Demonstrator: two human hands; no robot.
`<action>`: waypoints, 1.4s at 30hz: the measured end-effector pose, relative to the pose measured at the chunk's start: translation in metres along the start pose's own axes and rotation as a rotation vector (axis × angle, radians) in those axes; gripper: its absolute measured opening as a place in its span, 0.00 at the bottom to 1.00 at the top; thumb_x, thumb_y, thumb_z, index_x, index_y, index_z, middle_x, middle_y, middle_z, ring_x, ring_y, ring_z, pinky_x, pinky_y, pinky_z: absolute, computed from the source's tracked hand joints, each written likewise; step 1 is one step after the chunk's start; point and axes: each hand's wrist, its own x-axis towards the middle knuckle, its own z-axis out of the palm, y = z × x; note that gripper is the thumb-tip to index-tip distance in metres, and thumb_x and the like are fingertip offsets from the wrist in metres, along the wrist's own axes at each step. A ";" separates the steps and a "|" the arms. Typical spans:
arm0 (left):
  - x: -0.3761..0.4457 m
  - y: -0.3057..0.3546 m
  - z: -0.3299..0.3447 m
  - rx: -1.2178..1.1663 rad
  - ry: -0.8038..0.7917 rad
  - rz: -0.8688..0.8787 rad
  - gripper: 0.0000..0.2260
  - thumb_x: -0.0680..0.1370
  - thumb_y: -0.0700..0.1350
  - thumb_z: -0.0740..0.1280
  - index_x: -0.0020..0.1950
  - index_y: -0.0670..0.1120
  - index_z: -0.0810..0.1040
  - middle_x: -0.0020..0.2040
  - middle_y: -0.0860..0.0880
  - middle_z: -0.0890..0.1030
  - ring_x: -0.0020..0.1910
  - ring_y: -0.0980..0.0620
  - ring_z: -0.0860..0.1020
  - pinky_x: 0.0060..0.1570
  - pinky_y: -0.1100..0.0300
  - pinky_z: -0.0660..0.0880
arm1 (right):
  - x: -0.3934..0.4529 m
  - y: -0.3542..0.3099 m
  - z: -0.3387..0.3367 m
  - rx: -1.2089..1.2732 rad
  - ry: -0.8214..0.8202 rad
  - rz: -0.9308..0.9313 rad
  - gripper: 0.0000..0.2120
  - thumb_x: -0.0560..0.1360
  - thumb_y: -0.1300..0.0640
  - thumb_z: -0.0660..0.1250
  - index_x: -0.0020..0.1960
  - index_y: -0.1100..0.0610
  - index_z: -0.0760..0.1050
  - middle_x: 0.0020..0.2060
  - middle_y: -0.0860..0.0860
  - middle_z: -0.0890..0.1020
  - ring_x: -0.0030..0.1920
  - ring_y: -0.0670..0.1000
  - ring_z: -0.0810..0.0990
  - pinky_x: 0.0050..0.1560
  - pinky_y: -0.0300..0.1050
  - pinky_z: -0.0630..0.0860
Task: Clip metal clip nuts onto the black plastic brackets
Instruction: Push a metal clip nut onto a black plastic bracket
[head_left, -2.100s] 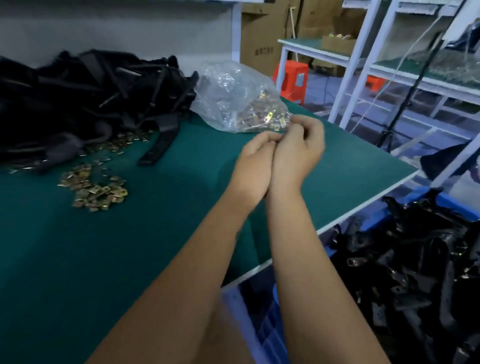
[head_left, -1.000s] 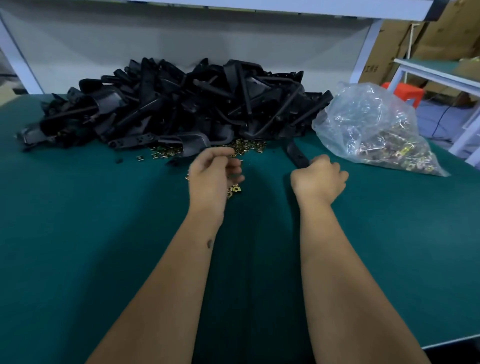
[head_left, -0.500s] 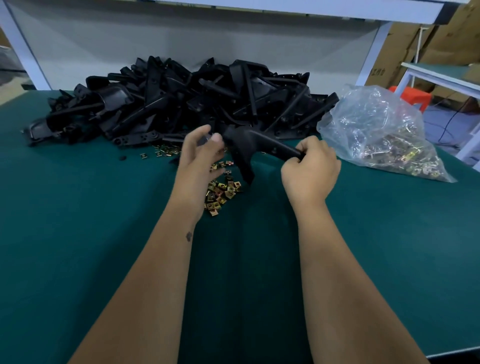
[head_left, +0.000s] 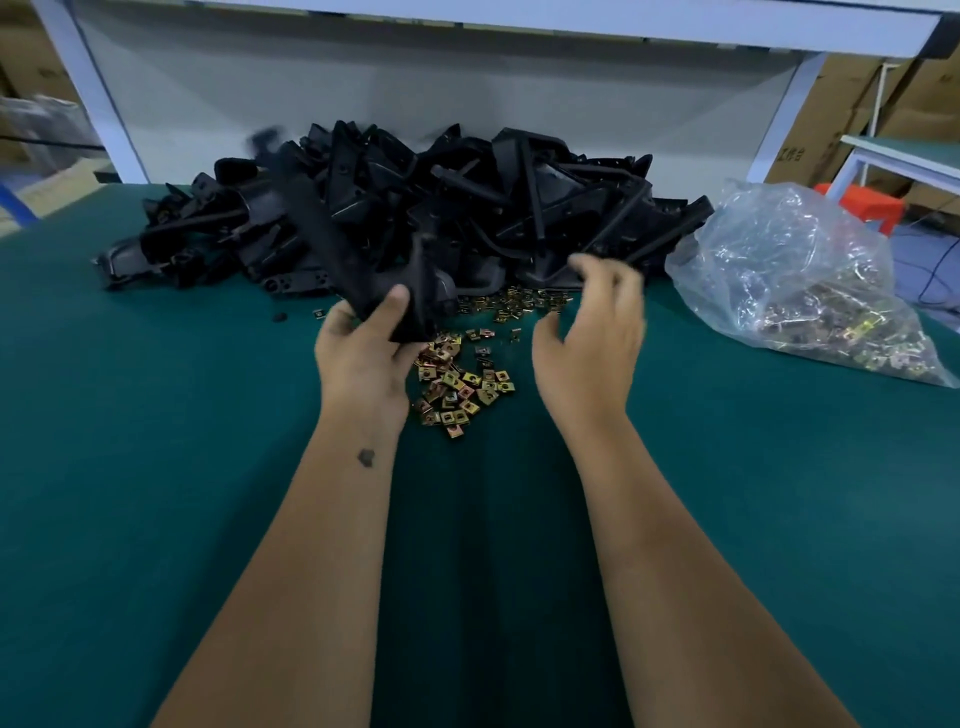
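Observation:
My left hand (head_left: 363, 353) grips a long black plastic bracket (head_left: 332, 244), thumb on top of its lower end; the bracket slants up and to the left over the pile. My right hand (head_left: 592, 332) hovers to the right with fingers spread and loosely curled, holding nothing. Between and just beyond the hands lies a heap of brass-coloured metal clip nuts (head_left: 460, 384) on the green table mat (head_left: 156, 467). A big pile of black brackets (head_left: 467, 208) fills the back of the table.
A clear plastic bag (head_left: 800, 280) with more clip nuts lies at the right. More loose nuts (head_left: 514, 304) are scattered under the pile's front edge. White frame posts (head_left: 88, 93) and a grey back panel stand behind. Cardboard boxes and an orange stool are beyond, right.
The bracket passed from my right hand to my left, which now grips it alone and has swung it up to the left. My right hand let go and opened.

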 end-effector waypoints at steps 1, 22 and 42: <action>0.003 0.002 -0.003 -0.039 0.006 -0.009 0.05 0.79 0.36 0.69 0.49 0.45 0.75 0.50 0.48 0.84 0.46 0.52 0.85 0.45 0.57 0.82 | 0.000 0.003 0.003 0.034 -0.146 0.060 0.22 0.74 0.62 0.64 0.67 0.51 0.71 0.62 0.48 0.72 0.61 0.50 0.72 0.62 0.52 0.72; 0.009 -0.015 0.003 -0.058 -0.148 -0.110 0.12 0.77 0.32 0.68 0.54 0.48 0.75 0.52 0.46 0.84 0.55 0.47 0.82 0.56 0.49 0.80 | 0.008 0.018 0.029 -0.140 -0.496 0.102 0.10 0.79 0.61 0.65 0.58 0.55 0.80 0.56 0.53 0.80 0.59 0.54 0.75 0.52 0.47 0.75; 0.000 -0.011 0.005 0.069 -0.286 -0.170 0.17 0.78 0.38 0.69 0.65 0.46 0.71 0.57 0.47 0.82 0.54 0.50 0.81 0.44 0.57 0.79 | 0.002 -0.016 0.019 1.357 -0.366 0.763 0.07 0.73 0.73 0.68 0.44 0.64 0.80 0.38 0.56 0.85 0.42 0.50 0.85 0.44 0.39 0.81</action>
